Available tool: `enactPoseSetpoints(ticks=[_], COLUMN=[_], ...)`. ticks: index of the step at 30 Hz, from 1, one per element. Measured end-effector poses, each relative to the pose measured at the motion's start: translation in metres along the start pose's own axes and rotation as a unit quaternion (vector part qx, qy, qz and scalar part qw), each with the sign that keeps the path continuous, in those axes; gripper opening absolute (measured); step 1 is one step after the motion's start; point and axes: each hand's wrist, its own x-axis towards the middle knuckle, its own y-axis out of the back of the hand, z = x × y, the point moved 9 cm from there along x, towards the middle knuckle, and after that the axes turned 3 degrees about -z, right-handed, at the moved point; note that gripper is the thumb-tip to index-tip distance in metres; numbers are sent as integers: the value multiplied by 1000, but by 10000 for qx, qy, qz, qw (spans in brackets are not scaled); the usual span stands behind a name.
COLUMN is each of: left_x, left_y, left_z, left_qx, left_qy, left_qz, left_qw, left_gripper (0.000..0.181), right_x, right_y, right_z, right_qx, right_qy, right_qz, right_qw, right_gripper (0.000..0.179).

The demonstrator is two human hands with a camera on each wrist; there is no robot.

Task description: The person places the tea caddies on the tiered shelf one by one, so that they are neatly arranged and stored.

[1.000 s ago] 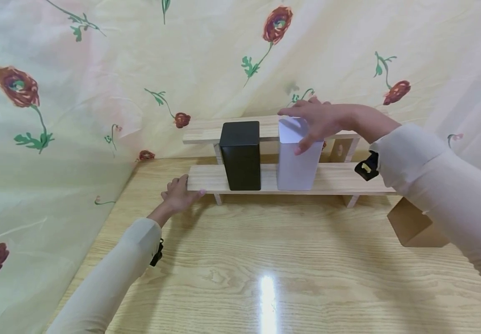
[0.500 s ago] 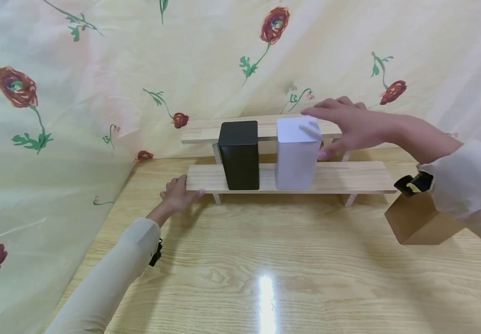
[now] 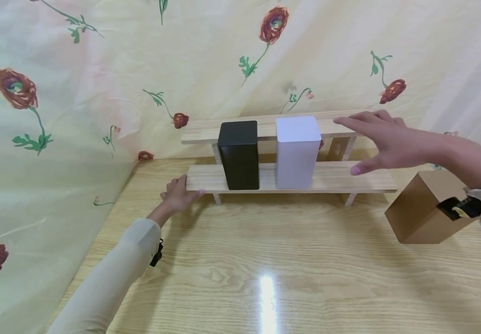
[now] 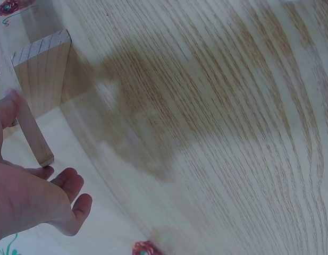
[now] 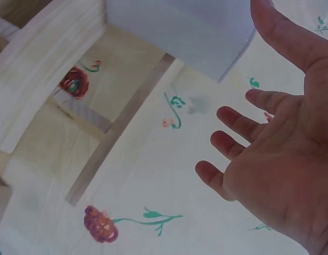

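A two-tier wooden shelf (image 3: 349,178) stands against the back. On its lower board are a black box (image 3: 240,162) and a white box (image 3: 296,160), both upright and side by side with a narrow gap. My left hand (image 3: 177,197) holds the left end of the lower board. In the left wrist view, the thumb (image 4: 8,109) lies along the front edge of the board (image 4: 35,130) and the fingers are behind its end. To the right of the white box, my right hand (image 3: 390,139) hovers over the shelf's right end, fingers spread, holding nothing.
A brown box (image 3: 411,208) stands on the wood-grain table (image 3: 223,255) at the right, partly behind my right wrist. A floral sheet (image 3: 207,55) hangs behind the shelf and down the left side. Glare (image 3: 267,297) shows on the table's front.
My right hand has come off the white box's top and moved right. The white box stays where it was. My left hand has not moved.
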Motion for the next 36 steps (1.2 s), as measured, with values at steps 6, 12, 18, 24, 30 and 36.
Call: enactPoseSetpoints(ticks=[6, 12, 18, 24, 30, 36], left_x=[0, 0, 0, 0, 0, -1], left_y=[-1, -1, 0, 0, 0, 0], left_z=[1, 0, 0, 1, 1, 2], left_qx=[-39, -18, 27, 85, 131, 148], left_qy=[-6, 3, 36, 8, -4, 4], left_qz=[0, -12, 31, 12, 10, -32], left_qw=[10000, 10000, 10000, 10000, 9999, 9999], left_gripper=[89, 90, 88, 88, 88, 88], right_x=[-20, -39, -59, -86, -114, -134], right_y=[-8, -17, -28, -41, -54, -75], right_z=[17, 37, 65, 97, 127, 154], right_qx=[3, 48, 139, -37, -322, -101], right_qy=[-188, -332, -396, -85, 353, 91], right_qz=[-77, -159, -179, 11, 398, 84], right_qw=[9998, 9993, 9990, 10000, 9981, 9999], right_gripper=[107, 108, 109, 116, 130, 125])
